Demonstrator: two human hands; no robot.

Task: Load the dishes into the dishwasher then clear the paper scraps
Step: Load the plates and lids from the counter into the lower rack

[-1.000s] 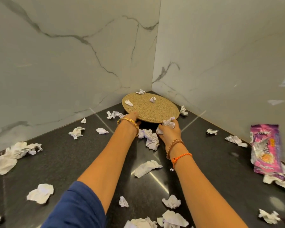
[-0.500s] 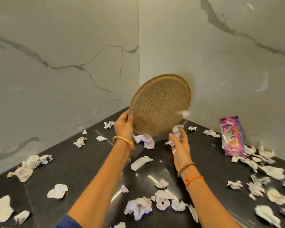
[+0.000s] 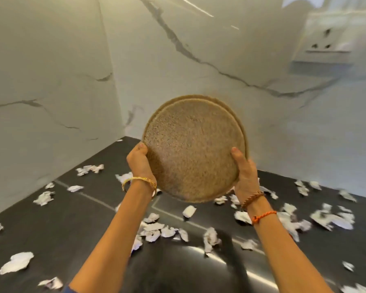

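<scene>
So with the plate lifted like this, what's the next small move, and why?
Probably carry the speckled brown plate away from the corner toward the dishwasher, which isn't in view. Both the left hand and right hand grip its edges, it is tilted up clear of the black counter, and no scraps show on its face. The paper scraps come afterwards.

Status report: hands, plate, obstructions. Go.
Left hand and right hand grip the plate by opposite edges. Plate tilted upright above the counter. Paper scraps litter the counter below.
</scene>
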